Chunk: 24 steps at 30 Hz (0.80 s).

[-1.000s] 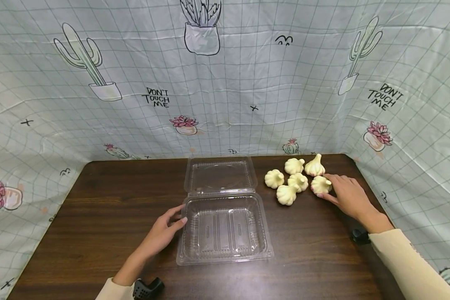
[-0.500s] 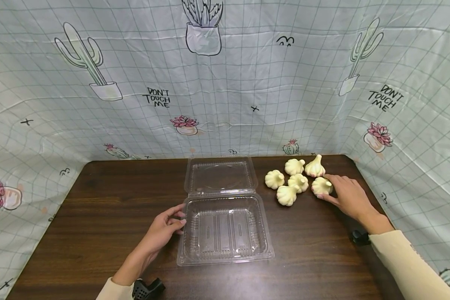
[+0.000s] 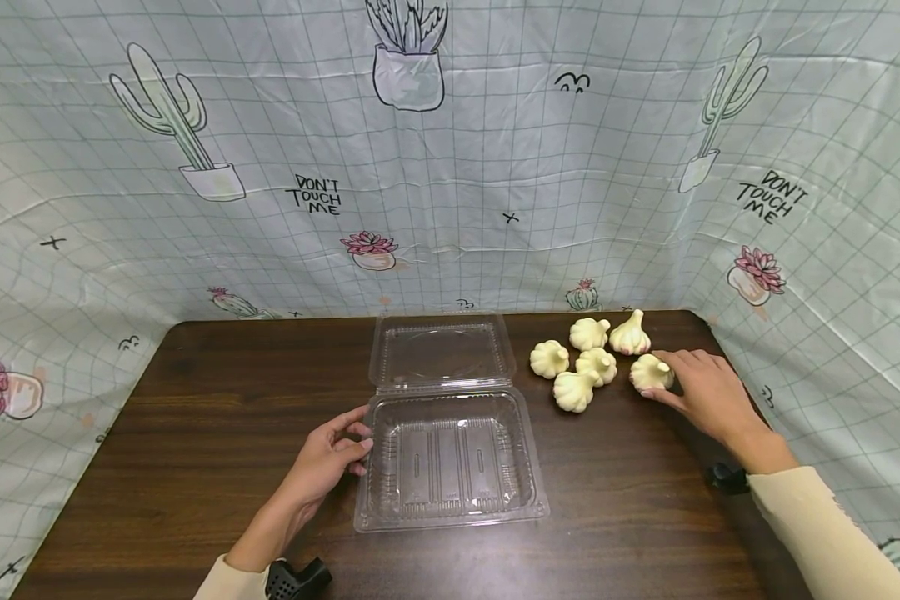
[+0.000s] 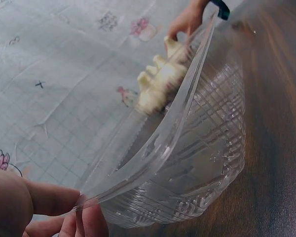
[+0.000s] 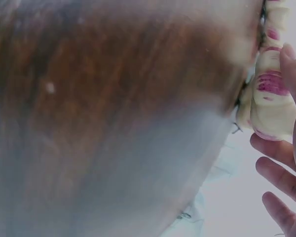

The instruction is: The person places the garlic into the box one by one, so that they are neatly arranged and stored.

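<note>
A clear plastic clamshell container (image 3: 450, 518) lies unfolded on the table, its lid (image 3: 441, 354) toward the back. My left hand (image 3: 322, 462) pinches the rim at its left side; in the left wrist view, the thumb and fingers (image 4: 54, 198) meet on that rim. Over at the right, my right hand (image 3: 708, 396) holds a pale garlic bulb (image 3: 648, 375) between thumb and forefinger. Purple patches mark the garlic bulb (image 5: 271, 106) in the right wrist view, where the other fingers are spread apart below it. Several more garlic bulbs (image 3: 574, 390) sit loosely grouped to its left.
The dark brown wooden table (image 3: 232, 400) ends at a hanging patterned cloth (image 3: 450, 183), which encloses the back and both sides. Black wrist devices (image 3: 297, 577) are worn on both arms. One garlic bulb (image 3: 630, 333) stands upright behind the held one.
My right hand has shifted slightly to the right along with its garlic bulb, widening the space to the others. The left hand stays at the container's rim, its fingers slightly readjusted.
</note>
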Tool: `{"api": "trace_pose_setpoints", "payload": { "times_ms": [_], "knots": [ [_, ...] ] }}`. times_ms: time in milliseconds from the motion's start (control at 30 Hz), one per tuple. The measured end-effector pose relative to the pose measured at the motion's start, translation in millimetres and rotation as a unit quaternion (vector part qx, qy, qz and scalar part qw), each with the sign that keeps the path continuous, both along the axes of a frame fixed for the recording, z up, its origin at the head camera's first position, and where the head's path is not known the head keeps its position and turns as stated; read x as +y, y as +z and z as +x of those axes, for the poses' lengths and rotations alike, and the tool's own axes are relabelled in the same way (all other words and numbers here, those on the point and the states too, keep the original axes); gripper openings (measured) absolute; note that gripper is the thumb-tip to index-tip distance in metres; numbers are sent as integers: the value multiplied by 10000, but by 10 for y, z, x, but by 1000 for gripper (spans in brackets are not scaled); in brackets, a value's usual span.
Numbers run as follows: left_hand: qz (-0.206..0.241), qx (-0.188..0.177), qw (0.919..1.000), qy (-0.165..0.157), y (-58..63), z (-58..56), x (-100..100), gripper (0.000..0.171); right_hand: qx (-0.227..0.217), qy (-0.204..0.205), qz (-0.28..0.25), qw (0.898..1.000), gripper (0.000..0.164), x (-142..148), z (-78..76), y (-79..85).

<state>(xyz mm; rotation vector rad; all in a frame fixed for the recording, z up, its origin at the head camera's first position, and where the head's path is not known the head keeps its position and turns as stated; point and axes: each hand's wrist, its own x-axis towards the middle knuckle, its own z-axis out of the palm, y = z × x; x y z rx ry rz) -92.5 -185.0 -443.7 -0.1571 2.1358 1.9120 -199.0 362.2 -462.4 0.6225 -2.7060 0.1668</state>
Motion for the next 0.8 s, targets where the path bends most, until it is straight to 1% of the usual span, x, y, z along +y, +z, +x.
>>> {"api": "trace_pose_setpoints", "payload": {
  "times_ms": [100,267,333,433,500,600,800],
  "knots": [
    [-13,-13,10000,8,1,0,-2,59,182,71,42,9998,65,19,8,37],
    [-42,-10,10000,-12,-11,-3,-9,58,558,307,65,9979,67,24,19,136],
    [-46,-9,10000,-34,-18,-6,-12,58,685,420,13,9968,71,14,24,185],
    [-35,-9,10000,-55,-26,-10,-18,59,829,542,-72,9951,84,-19,28,260],
    [-17,-17,10000,-61,-26,-10,-21,59,916,611,-121,9938,91,-59,36,309],
    [0,-34,10000,-69,-24,-10,-23,59,1085,702,-133,9915,95,-149,59,391],
    [14,-68,9999,-78,-34,-18,-23,59,1354,968,-120,9860,94,-397,121,554]
  ]
}}
